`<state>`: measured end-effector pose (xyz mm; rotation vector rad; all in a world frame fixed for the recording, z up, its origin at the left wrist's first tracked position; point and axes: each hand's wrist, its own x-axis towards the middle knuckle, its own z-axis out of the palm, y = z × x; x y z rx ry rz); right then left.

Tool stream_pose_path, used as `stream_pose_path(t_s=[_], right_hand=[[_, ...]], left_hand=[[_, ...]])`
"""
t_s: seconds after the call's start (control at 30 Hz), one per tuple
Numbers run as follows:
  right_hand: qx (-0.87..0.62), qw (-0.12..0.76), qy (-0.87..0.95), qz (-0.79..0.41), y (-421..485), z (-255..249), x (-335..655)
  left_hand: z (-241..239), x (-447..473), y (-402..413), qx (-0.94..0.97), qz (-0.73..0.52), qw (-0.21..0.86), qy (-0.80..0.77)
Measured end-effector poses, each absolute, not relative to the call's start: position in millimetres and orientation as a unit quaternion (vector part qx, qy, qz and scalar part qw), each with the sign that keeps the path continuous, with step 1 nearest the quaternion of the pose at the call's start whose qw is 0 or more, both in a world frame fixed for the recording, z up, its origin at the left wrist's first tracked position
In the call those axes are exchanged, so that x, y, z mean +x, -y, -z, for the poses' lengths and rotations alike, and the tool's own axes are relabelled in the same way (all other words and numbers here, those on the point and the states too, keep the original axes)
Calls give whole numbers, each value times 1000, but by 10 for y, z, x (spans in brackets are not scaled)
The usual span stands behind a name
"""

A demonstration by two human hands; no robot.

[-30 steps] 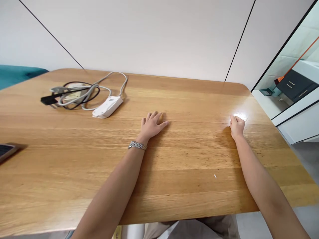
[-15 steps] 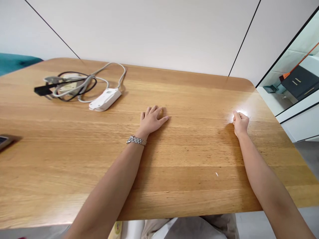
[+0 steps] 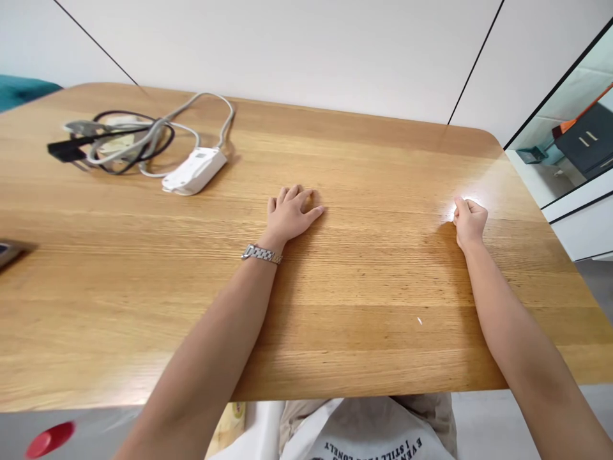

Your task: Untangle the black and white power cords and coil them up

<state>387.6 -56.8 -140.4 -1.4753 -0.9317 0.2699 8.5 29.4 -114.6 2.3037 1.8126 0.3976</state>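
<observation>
My left hand (image 3: 290, 214) lies flat on the wooden table (image 3: 364, 281), palm down, fingers stretched out and holding nothing. A metal watch (image 3: 261, 253) sits on that wrist. Over at the right, my right hand (image 3: 470, 222) rests on the table with its fingers curled into a loose fist beside a bright glare spot; whether anything is inside it is hidden.
A white power strip (image 3: 194, 170) with a coil of grey and black cables (image 3: 119, 137) lies at the back left. A dark flat object (image 3: 9, 250) pokes in at the left edge. A red round thing (image 3: 49, 439) lies on the floor below the table's near edge.
Both hands have stayed in place on the table. The view has tilted down, so the table's near edge and my lap now show more.
</observation>
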Motion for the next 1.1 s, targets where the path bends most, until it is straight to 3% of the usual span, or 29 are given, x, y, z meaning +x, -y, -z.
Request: stream_pose_path(t_s=[1.1], right_hand=[[-656,623,405,-136,575,1338,3789]], left_hand=[[1154,81,-292,781,-129,85,-605]])
